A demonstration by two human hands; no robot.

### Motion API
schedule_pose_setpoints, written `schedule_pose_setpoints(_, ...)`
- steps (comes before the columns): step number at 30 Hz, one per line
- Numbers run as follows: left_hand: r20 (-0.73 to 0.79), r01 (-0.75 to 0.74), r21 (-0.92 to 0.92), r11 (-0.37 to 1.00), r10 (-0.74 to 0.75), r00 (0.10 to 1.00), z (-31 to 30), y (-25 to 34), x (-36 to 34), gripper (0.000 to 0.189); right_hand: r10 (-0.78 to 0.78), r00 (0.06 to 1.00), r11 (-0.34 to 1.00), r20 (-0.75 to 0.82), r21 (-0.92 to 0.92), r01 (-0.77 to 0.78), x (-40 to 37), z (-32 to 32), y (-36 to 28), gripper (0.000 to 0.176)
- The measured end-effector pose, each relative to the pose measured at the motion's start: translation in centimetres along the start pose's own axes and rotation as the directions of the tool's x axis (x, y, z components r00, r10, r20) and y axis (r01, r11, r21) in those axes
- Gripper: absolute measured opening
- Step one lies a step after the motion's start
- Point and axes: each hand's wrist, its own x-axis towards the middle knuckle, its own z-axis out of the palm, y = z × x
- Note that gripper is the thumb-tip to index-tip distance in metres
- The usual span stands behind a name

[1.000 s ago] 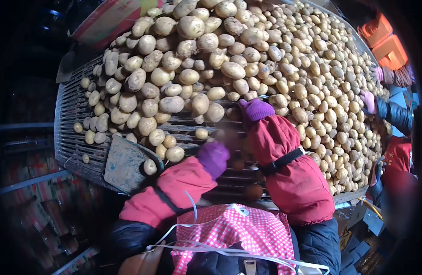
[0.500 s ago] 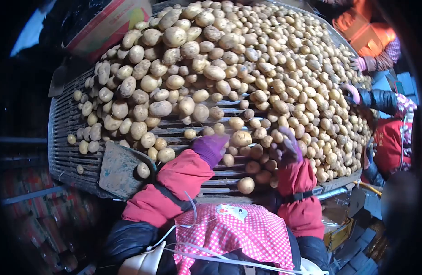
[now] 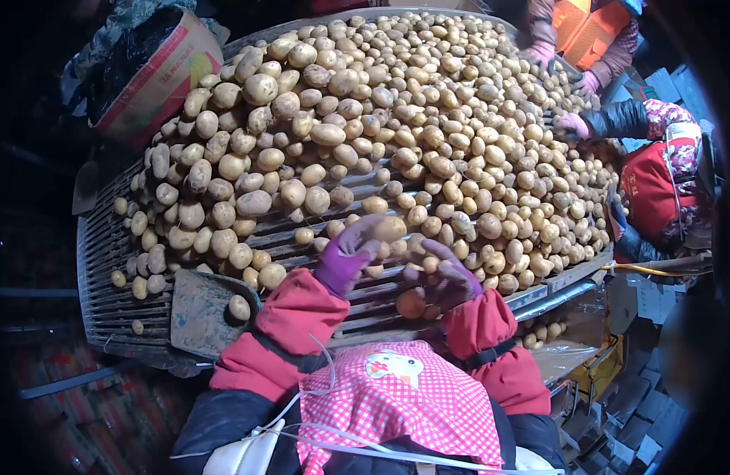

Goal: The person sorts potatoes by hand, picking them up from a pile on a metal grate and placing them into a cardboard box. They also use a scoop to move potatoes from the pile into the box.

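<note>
My left hand, in a purple glove, is over the slatted sorting table. Its blurred fingers curl against a potato, which is blurred too. My right hand, gloved in purple and grey, is just to the right. Its thumb and fingers are apart around a small potato; motion blur hides whether it is gripped. Under the right fingers lies a darker potato. Beyond both hands spreads a large heap of potatoes.
A worn scoop holding one potato lies at the front left. A cardboard box stands at the back left. On the right, co-workers' gloved hands touch the heap. Potatoes in a bin sit below the right edge.
The view has shifted, so the heap appears further left and more co-workers show. My left hand has reached onto a potato. My right hand has come down and left, closer to the left one.
</note>
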Motion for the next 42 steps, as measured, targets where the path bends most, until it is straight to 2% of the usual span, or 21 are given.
schedule_pose_setpoints(1, 0.025, 0.019, -0.065, 0.998, -0.017, 1.000, 0.8, 0.0, -0.3, 0.047, 0.035, 0.998, 0.999, -0.051, 0.036, -0.033, -0.1, -0.2, 0.5, 0.058)
schedule_pose_setpoints(3, 0.170, -0.309, 0.488, 0.816, 0.258, 0.951, 1.7, -0.6, -0.6, 0.044, 0.111, 0.983, 0.989, -0.148, 0.116, -0.094, 0.1, 1.4, 2.0, 0.058)
schedule_pose_setpoints(5, 0.409, -0.520, 0.820, 0.239, 0.392, 0.824, 2.8, 0.5, -1.1, 0.043, 0.100, 0.971, 0.994, -0.215, 0.065, -0.088, 0.5, 1.5, 2.3, 0.054)
schedule_pose_setpoints(6, 0.418, -0.464, 0.804, 0.372, 0.201, 0.886, 3.6, 2.1, -0.8, 0.041, 0.081, 0.994, 0.996, -0.077, 0.051, -0.077, 0.8, 0.2, 2.2, 0.058)
schedule_pose_setpoints(7, 0.441, -0.514, 0.784, 0.348, 0.272, 0.855, 3.9, 2.2, -0.8, 0.041, 0.062, 0.996, 0.997, 0.064, 0.039, -0.064, 1.1, -0.9, 2.2, 0.062)
schedule_pose_setpoints(8, 0.463, -0.563, 0.761, 0.321, 0.338, 0.819, 4.3, 2.2, -0.9, 0.041, -0.064, 0.996, 0.998, -0.063, -0.012, 0.063, 0.7, -1.0, 3.3, 0.065)
schedule_pose_setpoints(9, 0.487, -0.612, 0.735, 0.291, 0.401, 0.776, 4.6, 2.3, -0.8, 0.041, -0.091, 0.996, 0.996, -0.004, 0.006, 0.091, 0.7, -2.6, 3.8, 0.064)
schedule_pose_setpoints(10, 0.426, -0.532, 0.713, 0.457, 0.320, 0.846, 4.8, 3.3, -0.8, 0.040, -0.122, 0.991, 0.992, 0.052, 0.027, 0.121, 0.8, -3.5, 3.7, 0.064)
schedule_pose_setpoints(13, 0.207, -0.408, 0.672, 0.618, 0.372, 0.905, 4.6, 2.1, 1.1, 0.038, -0.179, 0.982, 0.962, -0.055, 0.197, 0.186, -1.6, -2.5, 3.0, 0.054)
schedule_pose_setpoints(14, 0.228, -0.460, 0.726, 0.511, 0.452, 0.862, 4.0, 0.9, 2.4, 0.036, -0.181, 0.974, 0.945, -0.132, 0.251, 0.210, -2.5, -1.9, 2.8, 0.049)
schedule_pose_setpoints(15, 0.184, -0.364, 0.709, 0.605, 0.339, 0.923, 4.2, 0.2, 3.3, 0.038, -0.182, 0.960, 0.922, -0.211, 0.302, 0.241, -3.5, -1.7, 2.6, 0.044)
schedule_pose_setpoints(16, 0.224, -0.365, 0.702, 0.611, 0.297, 0.928, 4.3, -0.9, 4.4, 0.041, -0.149, 0.986, 0.917, -0.074, 0.363, 0.165, -5.0, -2.4, 1.7, 0.041)
schedule_pose_setpoints(21, 0.413, -0.376, 0.851, 0.366, -0.023, 0.911, 9.3, -1.6, 10.0, 0.061, -0.494, 0.862, 0.822, 0.115, 0.387, 0.419, -9.0, -5.7, 2.1, 0.040)
schedule_pose_setpoints(23, 0.469, -0.427, 0.869, 0.252, -0.142, 0.872, 10.2, -2.9, 11.9, 0.061, -0.504, 0.856, 0.807, -0.114, 0.292, 0.514, -12.9, -5.1, 1.8, 0.042)
schedule_pose_setpoints(25, 0.474, -0.450, 0.862, 0.234, -0.058, 0.878, 10.0, -5.8, 14.0, 0.059, -0.609, 0.792, 0.747, -0.042, 0.304, 0.591, -15.2, -9.1, 2.6, 0.039)
schedule_pose_setpoints(28, 0.438, -0.434, 0.895, 0.102, -0.021, 0.899, 10.3, -6.5, 14.4, 0.056, -0.721, 0.629, 0.520, -0.291, 0.375, 0.768, -20.4, -11.8, 4.3, 0.029)
schedule_pose_setpoints(32, 0.417, -0.415, 0.906, 0.087, 0.003, 0.909, 11.0, -6.4, 13.6, 0.059, -0.641, 0.469, 0.319, -0.608, 0.344, 0.883, -28.2, -13.4, -0.2, 0.020)
schedule_pose_setpoints(36, 0.353, -0.352, 0.935, 0.042, -0.010, 0.936, 11.6, -6.3, 13.1, 0.060, -0.724, 0.127, 0.158, -0.678, 0.015, 0.987, -34.9, -19.8, -8.8, 0.028)
schedule_pose_setpoints(38, 0.339, -0.333, 0.935, 0.126, -0.028, 0.940, 11.7, -5.7, 12.4, 0.062, -0.631, -0.152, -0.064, -0.761, -0.144, 0.987, -36.3, -24.3, -12.9, 0.048)
schedule_pose_setpoints(41, 0.313, -0.331, 0.932, 0.146, 0.135, 0.940, 12.4, -4.9, 9.6, 0.062, -0.705, 0.082, 0.055, -0.704, 0.061, 0.997, -38.7, -31.5, -13.8, 0.064)
schedule_pose_setpoints(42, 0.215, -0.233, 0.950, 0.207, 0.108, 0.971, 15.0, -3.0, 7.4, 0.061, -0.562, 0.003, 0.061, -0.827, -0.038, 0.997, -36.4, -30.2, -13.8, 0.067)
